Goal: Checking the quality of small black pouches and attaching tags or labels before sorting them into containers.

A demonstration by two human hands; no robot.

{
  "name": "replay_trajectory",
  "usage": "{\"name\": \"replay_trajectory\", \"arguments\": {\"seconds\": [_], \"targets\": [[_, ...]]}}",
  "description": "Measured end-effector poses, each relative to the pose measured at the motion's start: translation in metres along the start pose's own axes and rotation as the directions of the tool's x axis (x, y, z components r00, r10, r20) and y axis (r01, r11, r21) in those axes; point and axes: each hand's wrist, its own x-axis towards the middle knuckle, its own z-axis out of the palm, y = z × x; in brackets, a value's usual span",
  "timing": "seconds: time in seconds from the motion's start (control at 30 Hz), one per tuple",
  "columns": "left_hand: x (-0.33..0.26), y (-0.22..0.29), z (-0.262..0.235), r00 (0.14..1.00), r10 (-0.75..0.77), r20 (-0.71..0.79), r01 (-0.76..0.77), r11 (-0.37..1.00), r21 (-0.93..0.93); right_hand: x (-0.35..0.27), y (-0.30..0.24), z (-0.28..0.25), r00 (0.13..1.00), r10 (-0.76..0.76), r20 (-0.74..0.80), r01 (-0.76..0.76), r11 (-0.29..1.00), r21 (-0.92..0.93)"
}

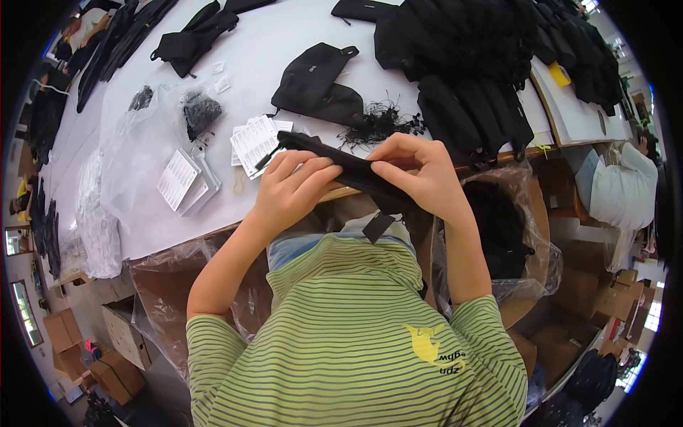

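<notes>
Both my hands hold a folded black fabric pouch [370, 175] just over the table's near edge. My left hand [293, 186] is closed, its fingers bent over the pouch's left part. On the other side my right hand [425, 174] pinches the upper edge between thumb and fingers. A dark hang tag [378, 227] dangles below the pouch. Beyond it lie another black fabric pouch [316, 84] with a small loop and a tangle of black tag strings [384, 122]. White printed cards [254, 141] are spread near my left hand.
Black fabric pieces are heaped [455, 43] at the far right of the white table [142, 231]. To the left are clear plastic bags [135, 171] and more cards [182, 179]. A plastic-lined carton [533, 213] with black items stands below the table's right edge.
</notes>
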Motion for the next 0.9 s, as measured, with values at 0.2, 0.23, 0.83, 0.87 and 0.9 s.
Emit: {"name": "replay_trajectory", "arguments": {"seconds": [0.2, 0.23, 0.83, 0.87, 0.9], "targets": [[-0.002, 0.007, -0.008, 0.995, 0.047, 0.087, -0.049, 0.999, 0.022, -0.001, 0.004, -0.001, 0.998, 0.066, 0.01, -0.066, 0.994, 0.082], [-0.003, 0.006, -0.008, 0.995, 0.048, 0.087, -0.05, 0.999, 0.021, -0.001, 0.005, -0.001, 0.998, 0.066, 0.009, -0.066, 0.994, 0.082], [0.002, 0.006, -0.02, 0.931, -0.318, 0.176, 0.351, 0.913, -0.208, -0.025, 0.078, 0.0, 0.98, -0.036, 0.197, -0.089, 0.803, 0.589], [-0.001, 0.008, -0.021, 0.929, -0.324, 0.178, 0.357, 0.911, -0.206, -0.032, 0.081, 0.008, 0.981, 0.035, 0.189, -0.126, 0.862, 0.492], [-0.003, 0.011, -0.021, 0.881, -0.404, 0.245, 0.459, 0.856, -0.237, -0.034, 0.077, 0.012, 0.976, 0.134, 0.172, -0.201, 0.858, 0.473]]}}
